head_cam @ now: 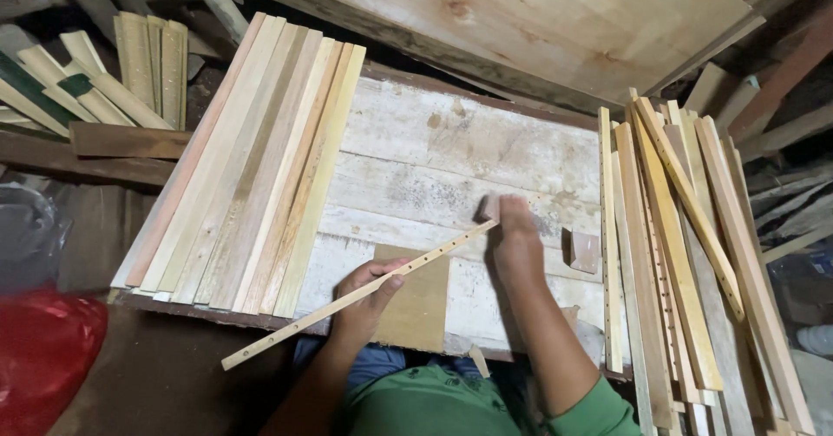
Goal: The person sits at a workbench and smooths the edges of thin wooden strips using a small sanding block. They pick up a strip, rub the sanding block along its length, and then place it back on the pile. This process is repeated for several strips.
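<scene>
Sanding seems underway: the left hand (369,293) clasps a thin drilled slat (360,293) while the right hand (514,236), closed on a small block (492,207), likely needs steady strokes along it.

A worn, whitish plank tabletop (434,158) carries a neat row of flat wooden slats (252,167) laid side by side along its left part. On the right, a loose heap of thin strips (685,254) lies crisscrossed, some with rows of small holes. A small wooden block (585,251) sits near that heap. A large pale board (521,19) leans beyond the tabletop. A red bag (39,358) lies at lower left.
</scene>
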